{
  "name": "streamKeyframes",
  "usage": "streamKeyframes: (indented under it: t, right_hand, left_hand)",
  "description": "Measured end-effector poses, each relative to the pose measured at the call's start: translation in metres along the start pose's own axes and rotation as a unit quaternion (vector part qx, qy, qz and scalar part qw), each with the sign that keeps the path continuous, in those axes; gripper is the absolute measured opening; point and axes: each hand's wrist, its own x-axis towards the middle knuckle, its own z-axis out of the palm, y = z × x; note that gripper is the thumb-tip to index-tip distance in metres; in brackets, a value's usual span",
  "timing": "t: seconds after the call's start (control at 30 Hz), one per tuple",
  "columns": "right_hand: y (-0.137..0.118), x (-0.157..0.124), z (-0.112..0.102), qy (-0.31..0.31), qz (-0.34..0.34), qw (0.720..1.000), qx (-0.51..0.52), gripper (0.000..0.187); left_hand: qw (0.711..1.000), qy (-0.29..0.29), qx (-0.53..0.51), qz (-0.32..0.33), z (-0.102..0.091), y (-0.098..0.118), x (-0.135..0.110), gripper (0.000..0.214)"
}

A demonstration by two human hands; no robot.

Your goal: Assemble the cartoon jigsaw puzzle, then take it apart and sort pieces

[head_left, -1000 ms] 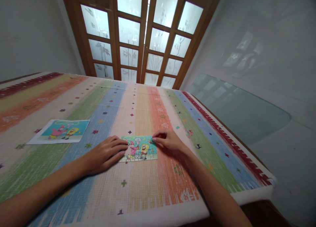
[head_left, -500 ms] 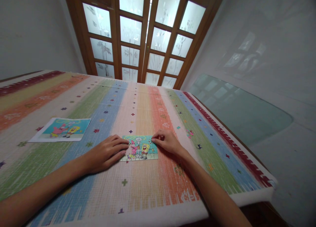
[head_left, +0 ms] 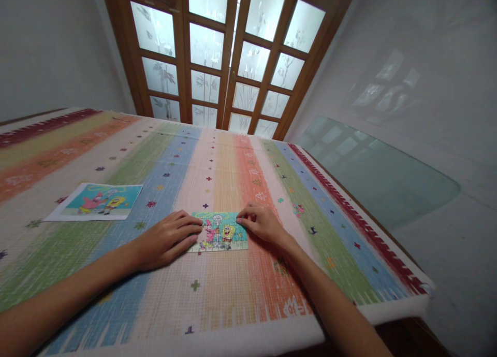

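Note:
A small jigsaw puzzle [head_left: 217, 233] with cartoon figures on a teal background lies on the striped tablecloth in front of me. My left hand [head_left: 173, 239] rests flat at its left edge, fingers stretched out and the tips touching the puzzle. At the upper right part of the puzzle, my right hand [head_left: 260, 222] has thumb and forefinger pinched together on a puzzle piece [head_left: 237, 220], mostly covered by the fingertips. The other fingers of that hand are curled in.
To the left lies a printed reference picture [head_left: 103, 200] with the same cartoon figures. A striped tablecloth [head_left: 163, 305] covers the table. Beyond its far edge stand wooden doors [head_left: 225, 61] with frosted panes, and a glass panel [head_left: 380, 165] is on the right.
My right hand has shifted very slightly left at the puzzle's upper right, and the dark gap by its fingertips shows less. My left hand stays in place.

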Motion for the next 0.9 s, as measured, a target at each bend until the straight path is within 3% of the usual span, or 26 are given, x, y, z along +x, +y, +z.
streamKeyframes:
  t: [0.73, 0.9]
  right_hand:
    - [-0.013, -0.005, -0.002, -0.025, -0.031, 0.998, -0.038, 0.011]
    - [-0.015, -0.001, -0.003, -0.060, -0.019, 0.997, -0.040, 0.010]
  left_hand:
    - [1.000, 0.002, 0.012, 0.017, 0.001, -0.001, 0.000, 0.025]
    - [1.000, 0.000, 0.014, 0.013, 0.002, -0.001, -0.001, 0.025]
